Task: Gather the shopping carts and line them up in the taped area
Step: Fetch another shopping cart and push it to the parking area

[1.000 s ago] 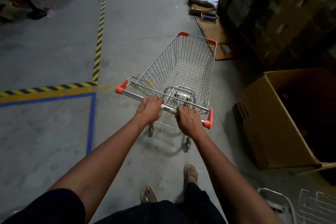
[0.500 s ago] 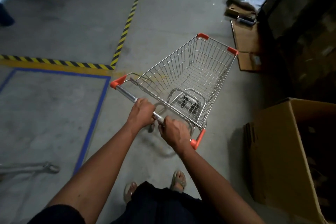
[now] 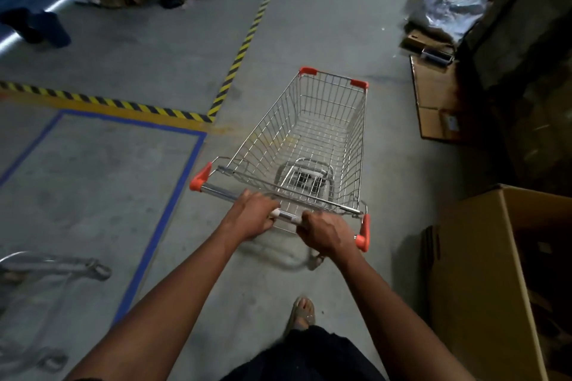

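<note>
Both hands clenched on the chrome push bar (image 3: 280,209) of the empty silver wire shopping cart with orange corner caps (image 3: 312,145): left hand (image 3: 252,215) left of centre, right hand (image 3: 325,233) near the right orange end cap. Grip looks firm, knuckles up.

Cart sits on the grey concrete floor (image 3: 309,9), outside the blue-taped rectangle (image 3: 173,204), just right of its right edge, nose pointing away along the aisle. Yellow-black hazard stripe (image 3: 123,103) borders the far side of the box.

Risks as I read it:
- Cart heading runs parallel to the blue tape, not into it. Needs a hard left swing; a late turn overshoots past the hazard stripe.
- Large open brown cardboard box (image 3: 483,272) is close on the right. Pivoting left kicks the handle end right, so the right end cap may clip it.
- Blurred metal frame (image 3: 55,266) at lower left, probably another cart already inside the tape. Swinging in too fast could ram it or leave the row skewed.
- Sandalled foot (image 3: 303,312) trails near the rear wheel; toes exposed if the cart is pulled back.
</note>
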A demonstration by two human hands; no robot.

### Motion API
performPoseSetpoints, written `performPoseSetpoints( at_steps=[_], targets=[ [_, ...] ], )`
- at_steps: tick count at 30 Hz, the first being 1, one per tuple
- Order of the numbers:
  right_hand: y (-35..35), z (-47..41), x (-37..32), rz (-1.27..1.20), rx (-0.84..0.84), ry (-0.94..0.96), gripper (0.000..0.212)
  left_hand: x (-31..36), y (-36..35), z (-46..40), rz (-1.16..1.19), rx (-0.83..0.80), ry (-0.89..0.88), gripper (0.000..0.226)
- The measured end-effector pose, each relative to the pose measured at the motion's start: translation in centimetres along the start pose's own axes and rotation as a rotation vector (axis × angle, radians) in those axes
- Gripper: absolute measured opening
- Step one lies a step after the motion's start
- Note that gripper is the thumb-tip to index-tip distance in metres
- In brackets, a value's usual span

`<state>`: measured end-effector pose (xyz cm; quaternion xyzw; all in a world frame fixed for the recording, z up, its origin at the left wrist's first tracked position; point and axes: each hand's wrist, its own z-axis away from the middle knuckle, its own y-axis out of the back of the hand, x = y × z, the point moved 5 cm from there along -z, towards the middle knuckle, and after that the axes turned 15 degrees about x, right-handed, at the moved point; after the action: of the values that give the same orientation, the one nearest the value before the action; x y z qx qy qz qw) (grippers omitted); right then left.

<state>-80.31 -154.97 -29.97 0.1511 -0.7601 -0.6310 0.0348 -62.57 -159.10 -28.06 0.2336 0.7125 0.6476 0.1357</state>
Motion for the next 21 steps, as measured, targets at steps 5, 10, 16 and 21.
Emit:
performPoseSetpoints(
  at_steps=[5,10,16,21],
  targets=[
    [1.3,0.7,2.7,0.089,-0.061,0.126,0.037,-0.1,-0.4,2.1,-0.062,-0.081,0.08,0.027],
    [1.6,0.3,3.7,0.141,-0.196,0.079,0.04,-0.5,-0.7,4.6,-0.083,-0.168,0.239,0.033],
    [0.9,-0.4,4.7,0.103,-0.259,0.164,0.038,1.6,-1.4,6.3,-0.108,-0.174,0.373,0.035],
    [0.4,-2.5,6.0,0.09,-0.238,0.355,0.039,2.9,-1.8,6.4,-0.104,-0.142,0.49,0.039]
  ],
)
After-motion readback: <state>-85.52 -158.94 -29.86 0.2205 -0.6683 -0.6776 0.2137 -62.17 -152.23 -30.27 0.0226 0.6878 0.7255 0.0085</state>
